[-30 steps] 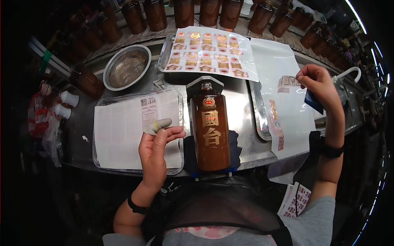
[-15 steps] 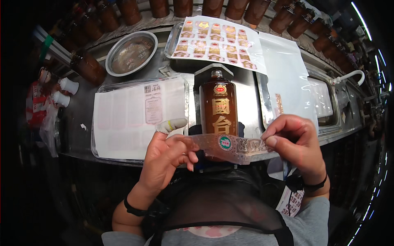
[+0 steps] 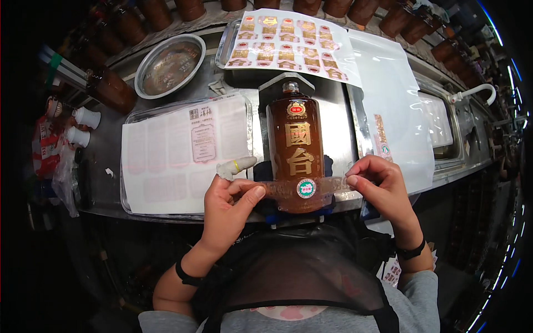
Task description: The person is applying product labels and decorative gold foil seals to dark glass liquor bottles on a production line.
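A brown bottle (image 3: 294, 141) with gold characters lies on a dark holder on the steel bench, neck pointing away from me. Across its lower end stretches a clear strip label (image 3: 302, 188) with a round green and white seal in the middle. My left hand (image 3: 230, 202) pinches the strip's left end; its index finger wears a white finger cot. My right hand (image 3: 380, 186) pinches the right end. The strip lies over the bottle's base.
A tray with a white label sheet (image 3: 177, 152) sits to the left. A sheet of red and gold labels (image 3: 288, 41) lies behind the bottle, and a clear backing sheet (image 3: 388, 105) to the right. A round steel bowl (image 3: 168, 65) and several brown bottles line the back.
One second ago my right hand was raised at the right and my left rested on the tray. Both now hold the strip label, which has been lowered onto the bottle's base.
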A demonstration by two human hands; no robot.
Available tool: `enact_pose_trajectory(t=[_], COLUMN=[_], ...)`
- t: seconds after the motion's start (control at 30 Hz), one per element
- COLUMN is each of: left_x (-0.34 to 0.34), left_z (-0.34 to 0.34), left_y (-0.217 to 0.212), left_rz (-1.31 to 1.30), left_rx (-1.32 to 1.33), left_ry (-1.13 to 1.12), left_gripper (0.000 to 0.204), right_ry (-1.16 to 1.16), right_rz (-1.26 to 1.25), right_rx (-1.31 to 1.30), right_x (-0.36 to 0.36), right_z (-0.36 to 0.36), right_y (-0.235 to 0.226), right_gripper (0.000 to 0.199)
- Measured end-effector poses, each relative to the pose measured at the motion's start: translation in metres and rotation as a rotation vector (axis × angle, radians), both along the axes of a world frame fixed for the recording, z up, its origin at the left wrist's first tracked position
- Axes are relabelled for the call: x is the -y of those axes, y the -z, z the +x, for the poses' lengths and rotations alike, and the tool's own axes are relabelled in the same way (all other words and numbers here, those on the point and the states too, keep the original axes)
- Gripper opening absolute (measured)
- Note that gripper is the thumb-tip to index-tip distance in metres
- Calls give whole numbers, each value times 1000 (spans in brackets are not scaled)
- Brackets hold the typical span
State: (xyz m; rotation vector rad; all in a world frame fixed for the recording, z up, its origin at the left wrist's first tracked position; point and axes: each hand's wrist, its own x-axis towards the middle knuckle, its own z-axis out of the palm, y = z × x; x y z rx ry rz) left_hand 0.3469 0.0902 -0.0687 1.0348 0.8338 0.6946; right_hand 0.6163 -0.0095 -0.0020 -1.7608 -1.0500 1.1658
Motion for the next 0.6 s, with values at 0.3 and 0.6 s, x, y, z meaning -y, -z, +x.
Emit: enact_pose_trajectory(t=[0.3, 0.6], left_x=[-3, -7], left_z=[0, 2], left_y=[15, 15], left_rz=[16, 38], left_rx=[-41, -11], left_ry=[20, 35], left_gripper=[51, 51], right_ry=[-17, -35], right_rz=[16, 53], right_rx=[-11, 192], right_x=[-9, -17], right_z=[-6, -10], right_y=[16, 31], right_gripper=[10, 18])
